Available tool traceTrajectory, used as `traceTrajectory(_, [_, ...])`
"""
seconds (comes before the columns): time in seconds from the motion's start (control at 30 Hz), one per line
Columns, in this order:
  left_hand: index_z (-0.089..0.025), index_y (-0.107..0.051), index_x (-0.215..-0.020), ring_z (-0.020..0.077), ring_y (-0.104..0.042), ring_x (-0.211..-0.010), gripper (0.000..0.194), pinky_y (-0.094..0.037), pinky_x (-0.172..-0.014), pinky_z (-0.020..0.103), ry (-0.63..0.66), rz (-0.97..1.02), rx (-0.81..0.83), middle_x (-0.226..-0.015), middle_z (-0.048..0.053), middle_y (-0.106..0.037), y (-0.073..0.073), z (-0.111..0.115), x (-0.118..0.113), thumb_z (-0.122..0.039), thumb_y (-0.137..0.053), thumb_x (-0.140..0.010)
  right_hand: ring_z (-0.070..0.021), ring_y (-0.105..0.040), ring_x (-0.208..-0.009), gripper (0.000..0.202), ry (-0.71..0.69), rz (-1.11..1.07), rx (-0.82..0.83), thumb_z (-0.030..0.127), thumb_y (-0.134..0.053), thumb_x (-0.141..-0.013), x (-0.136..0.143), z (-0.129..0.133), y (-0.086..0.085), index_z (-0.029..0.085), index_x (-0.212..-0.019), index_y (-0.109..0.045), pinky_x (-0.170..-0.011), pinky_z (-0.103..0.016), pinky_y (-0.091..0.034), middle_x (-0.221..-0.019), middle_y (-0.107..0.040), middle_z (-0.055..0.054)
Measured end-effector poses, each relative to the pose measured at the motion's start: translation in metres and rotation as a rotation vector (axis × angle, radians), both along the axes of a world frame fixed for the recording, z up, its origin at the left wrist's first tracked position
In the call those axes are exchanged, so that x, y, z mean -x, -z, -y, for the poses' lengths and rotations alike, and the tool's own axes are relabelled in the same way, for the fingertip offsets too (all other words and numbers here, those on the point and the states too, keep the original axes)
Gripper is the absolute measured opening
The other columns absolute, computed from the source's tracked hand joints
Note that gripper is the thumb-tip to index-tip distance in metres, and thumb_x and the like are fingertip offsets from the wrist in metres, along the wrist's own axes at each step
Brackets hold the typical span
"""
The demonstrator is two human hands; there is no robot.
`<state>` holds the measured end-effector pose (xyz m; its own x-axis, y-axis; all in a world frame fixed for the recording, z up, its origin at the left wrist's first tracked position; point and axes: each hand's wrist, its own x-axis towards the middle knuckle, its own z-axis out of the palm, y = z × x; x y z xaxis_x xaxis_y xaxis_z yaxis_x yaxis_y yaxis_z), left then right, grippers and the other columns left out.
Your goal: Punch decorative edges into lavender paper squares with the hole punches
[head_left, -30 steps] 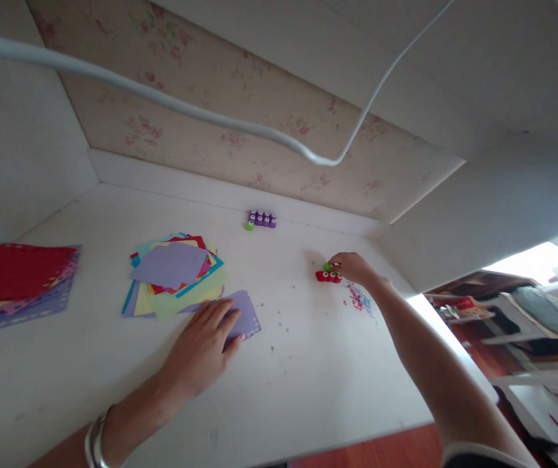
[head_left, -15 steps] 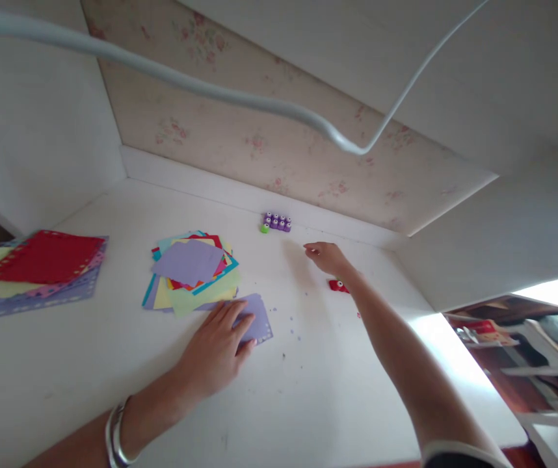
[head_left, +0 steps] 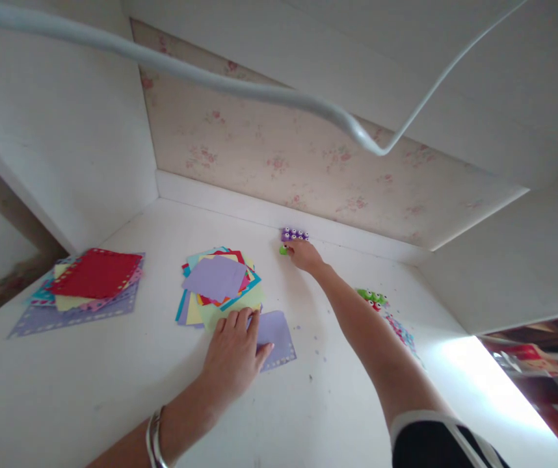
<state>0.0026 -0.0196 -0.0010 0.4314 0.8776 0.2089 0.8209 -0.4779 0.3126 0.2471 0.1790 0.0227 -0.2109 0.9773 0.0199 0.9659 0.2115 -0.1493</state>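
Note:
My left hand point(head_left: 234, 350) rests on the white desk over the left part of a small purple paper sheet point(head_left: 279, 335), thumb apart from the fingers. Small punched holes line the sheet's lower edge. My right hand point(head_left: 304, 255) reaches to the back, fingertips closed around a small green craft punch point(head_left: 283, 249). Right behind it stand several purple craft punches point(head_left: 294, 234) in rows, partly covered by the hand. More green craft punches point(head_left: 372, 297) and red craft punches point(head_left: 374, 305) are beside my right forearm, which hides some of them.
A pile of coloured paper point(head_left: 220, 279) lies behind my left hand. Farther left is a stack with a red punched sheet point(head_left: 96, 276) on top. Tiny paper bits point(head_left: 317, 351) and pink-blue scraps point(head_left: 400, 331) are on the desk point(head_left: 162, 370). A pale cable point(head_left: 259, 92) hangs across the top.
My right hand has moved back and left to the green punch by the purple ones. My left hand has shifted slightly on the purple sheet. The view has tilted, showing more punches at right.

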Motion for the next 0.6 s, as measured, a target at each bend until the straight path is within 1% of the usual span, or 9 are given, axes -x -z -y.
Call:
traceTrajectory(0.07, [-0.014,-0.057,-0.126,0.0311,-0.052,-0.108,0.049,-0.042,-0.092,0.046,0.014,0.005,0.022,-0.116,0.014,-0.059,-0.002,-0.001,0.002,-0.039,-0.064,-0.085,-0.0268,-0.062,-0.108,0.028,-0.021,-0.017,0.023,0.014,-0.053,-0.088,-0.004,0.011,-0.003,0.016,-0.111,-0.069,-0.098,-0.037,-0.044,-0.117,-0.067,-0.015])
traceTrajectory(0.17, [-0.016,-0.062,-0.116,0.0308,-0.052,-0.106,0.043,-0.041,-0.093,0.046,0.031,0.036,0.062,-0.111,0.012,-0.059,-0.001,-0.004,0.005,-0.038,-0.070,-0.080,-0.0251,-0.062,-0.109,0.023,-0.035,-0.072,0.041,0.020,-0.060,-0.087,-0.008,0.033,-0.005,0.019,-0.107,-0.069,-0.097,-0.035,-0.044,-0.118,-0.067,-0.012])
traceTrajectory(0.23, [-0.018,-0.060,-0.120,0.0298,-0.052,-0.106,0.049,-0.041,-0.094,0.045,0.030,0.087,0.091,-0.110,0.010,-0.059,0.001,-0.006,0.007,-0.036,-0.073,-0.077,-0.0236,-0.064,-0.107,0.021,-0.023,-0.129,0.040,0.021,-0.060,-0.087,-0.009,0.051,-0.003,0.020,-0.107,-0.068,-0.096,-0.035,-0.045,-0.115,-0.069,-0.010])
traceTrajectory(0.33, [-0.018,-0.053,-0.130,0.0283,-0.052,-0.107,0.059,-0.042,-0.095,0.044,0.036,0.167,0.119,-0.110,0.010,-0.059,0.005,-0.008,0.008,-0.027,-0.075,-0.075,-0.0199,-0.068,-0.098,0.022,0.016,-0.240,0.032,0.021,-0.057,-0.090,-0.007,0.086,0.005,0.021,-0.110,-0.064,-0.088,-0.032,-0.051,-0.105,-0.073,-0.007])
traceTrajectory(0.4, [-0.018,-0.054,-0.127,0.0277,-0.054,-0.107,0.054,-0.043,-0.095,0.044,0.069,0.209,0.139,-0.109,0.010,-0.059,0.006,-0.009,0.008,-0.021,-0.073,-0.076,-0.0174,-0.070,-0.095,0.025,0.053,-0.346,0.018,0.022,-0.050,-0.093,-0.004,0.112,0.012,0.022,-0.117,-0.059,-0.082,-0.030,-0.054,-0.106,-0.073,-0.006])
traceTrajectory(0.43, [-0.019,-0.058,-0.122,0.0270,-0.055,-0.105,0.047,-0.044,-0.095,0.043,0.092,0.228,0.156,-0.107,0.009,-0.060,0.007,-0.009,0.008,-0.019,-0.071,-0.077,-0.0169,-0.071,-0.094,0.025,0.076,-0.436,0.008,0.025,-0.049,-0.095,-0.003,0.126,0.016,0.023,-0.118,-0.057,-0.080,-0.030,-0.055,-0.109,-0.072,-0.007])
traceTrajectory(0.5, [-0.020,-0.066,-0.105,0.0249,-0.058,-0.099,0.027,-0.046,-0.093,0.041,0.134,0.263,0.188,-0.102,0.008,-0.060,0.007,-0.009,0.008,-0.018,-0.069,-0.078,-0.0194,-0.071,-0.092,0.026,0.143,-0.798,0.011,0.032,-0.057,-0.090,0.000,0.152,0.024,0.022,-0.115,-0.058,-0.078,-0.033,-0.057,-0.106,-0.072,-0.007])
traceTrajectory(0.53, [-0.020,-0.068,-0.099,0.0241,-0.059,-0.097,0.021,-0.047,-0.092,0.040,0.142,0.279,0.191,-0.100,0.007,-0.060,0.007,-0.010,0.008,-0.018,-0.069,-0.079,-0.0203,-0.071,-0.091,0.029,0.165,-0.948,0.016,0.035,-0.062,-0.087,0.002,0.163,0.028,0.023,-0.113,-0.059,-0.079,-0.035,-0.057,-0.105,-0.072,-0.007])
traceTrajectory(0.6, [-0.020,-0.068,-0.102,0.0244,-0.058,-0.099,0.025,-0.048,-0.093,0.040,0.128,0.294,0.156,-0.102,0.008,-0.059,0.007,-0.011,0.008,-0.019,-0.070,-0.077,-0.0215,-0.071,-0.092,0.035,0.208,-1.162,0.013,0.038,-0.070,-0.081,0.004,0.183,0.035,0.023,-0.112,-0.061,-0.081,-0.038,-0.058,-0.108,-0.071,-0.007])
